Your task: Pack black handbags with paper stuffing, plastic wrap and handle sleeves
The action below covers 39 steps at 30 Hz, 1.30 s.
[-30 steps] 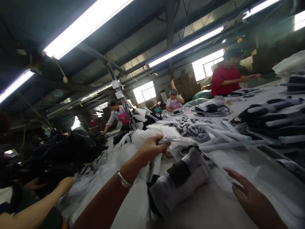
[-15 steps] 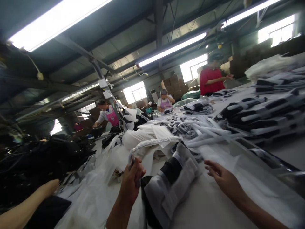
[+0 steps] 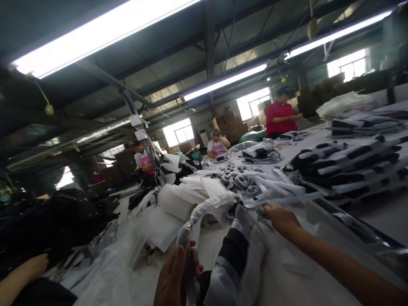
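My left hand [image 3: 178, 270] is wrapped round the lower end of a curved handle [image 3: 204, 208] covered in whitish wrapping. Beside it on the table lies a folded black and grey fabric piece [image 3: 234, 246], partly under translucent white sheeting [image 3: 256, 250]. My right hand [image 3: 282, 219] reaches to the far right of this piece, its fingers closed at a small greyish edge whose kind I cannot make out. Just beyond the handle's far end lie grey rolled strips [image 3: 244, 182].
Paper sheets [image 3: 177, 202] and crumpled film [image 3: 117, 263] spread on the left. At right are stacks of black and grey pieces [image 3: 344, 165] and a clear-covered tray [image 3: 353, 225]. Another person's arm [image 3: 28, 272] enters lower left. Co-workers [image 3: 282, 114] stand and sit farther off.
My right hand has moved left and inward, and its fingers, apart before, have closed at a greyish edge. My left hand, still on the handle, has come lower and nearer.
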Motion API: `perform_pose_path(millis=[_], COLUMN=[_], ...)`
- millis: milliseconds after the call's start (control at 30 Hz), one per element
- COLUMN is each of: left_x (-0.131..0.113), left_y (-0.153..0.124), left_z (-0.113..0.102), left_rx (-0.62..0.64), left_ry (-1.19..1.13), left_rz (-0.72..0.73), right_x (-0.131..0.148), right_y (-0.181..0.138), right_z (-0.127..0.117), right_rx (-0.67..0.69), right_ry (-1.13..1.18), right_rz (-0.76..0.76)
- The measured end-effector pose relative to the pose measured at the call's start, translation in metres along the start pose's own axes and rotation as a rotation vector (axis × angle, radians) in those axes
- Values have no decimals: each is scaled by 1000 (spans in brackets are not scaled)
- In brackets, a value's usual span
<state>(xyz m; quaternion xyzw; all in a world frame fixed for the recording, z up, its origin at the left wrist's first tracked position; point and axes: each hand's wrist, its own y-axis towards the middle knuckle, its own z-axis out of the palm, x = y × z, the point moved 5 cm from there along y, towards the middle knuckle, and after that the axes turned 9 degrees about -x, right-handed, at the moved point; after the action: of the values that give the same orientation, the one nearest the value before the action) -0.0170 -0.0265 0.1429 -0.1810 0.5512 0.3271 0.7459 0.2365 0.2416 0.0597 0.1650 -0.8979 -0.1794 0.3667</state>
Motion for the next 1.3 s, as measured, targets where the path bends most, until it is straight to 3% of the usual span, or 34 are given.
perform_pose_path(millis=[133,267,367,467,667,767,833,900,967,1033,1133,1233,1300], left_x=[1,2,3,0,-8,-10,-11,-11,-11,-11,-13,-21,-27], left_y=[5,7,7,4,-4,1,6,9,8,4,-6,-11,-9], left_z=[4,16,23,31,47,41,34,29,29,33,41,43,41], left_rx=[53,219,295,396,555,467,376,340,345,366,388,312,259], left_ry=[-55,-80,-69,-44,136,192,225,245,284,352,463,550,487], left_rz=[-51,-46,-106,-200,-202,-109,-22,40,82,161,333,453,396], right_x=[-7,8,42,87,160,162,150,143,150,164,188,202,202], right_y=[-8,-56,-99,-126,-132,-127,-123,-122,-125,-127,-125,-118,-113], right_z=[-62,-89,-73,-45,-1,11,7,-9,-25,-34,-42,-48,-48], right_rx=[-30,61,197,322,536,473,285,58,-29,10,138,263,317], right_ry=[196,770,1127,1281,1583,1490,1257,979,785,706,736,900,1036], right_rz=[110,278,305,251,248,339,347,219,38,-80,-121,-5,146])
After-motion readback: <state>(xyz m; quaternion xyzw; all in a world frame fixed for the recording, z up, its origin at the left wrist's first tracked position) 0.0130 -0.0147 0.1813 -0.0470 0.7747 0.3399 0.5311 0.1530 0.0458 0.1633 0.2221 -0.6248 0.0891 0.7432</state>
